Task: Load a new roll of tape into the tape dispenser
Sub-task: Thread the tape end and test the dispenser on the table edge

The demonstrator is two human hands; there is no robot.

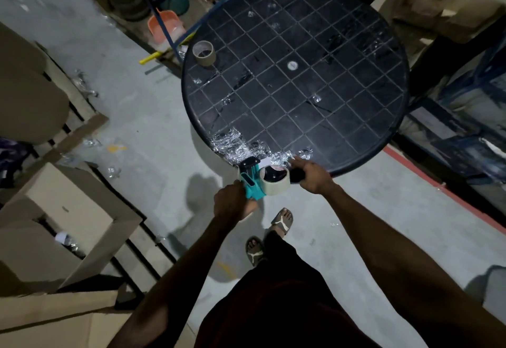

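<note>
I hold a teal tape dispenser (252, 185) just off the near edge of a round black table (315, 95). A roll of pale tape (274, 181) sits on the dispenser's hub. My left hand (232, 203) is closed around the teal body from below. My right hand (310, 176) grips the dispenser's black handle (296, 176) on the right side of the roll. An empty brown cardboard tape core (204, 53) stands upright at the table's far left edge.
Crumpled clear tape scraps (238, 146) stick to the table's near edge. Open cardboard boxes (63, 227) stand on the left over a grey floor. Shelving (465, 128) runs along the right; buckets and an orange scoop (164, 25) lie beyond the table.
</note>
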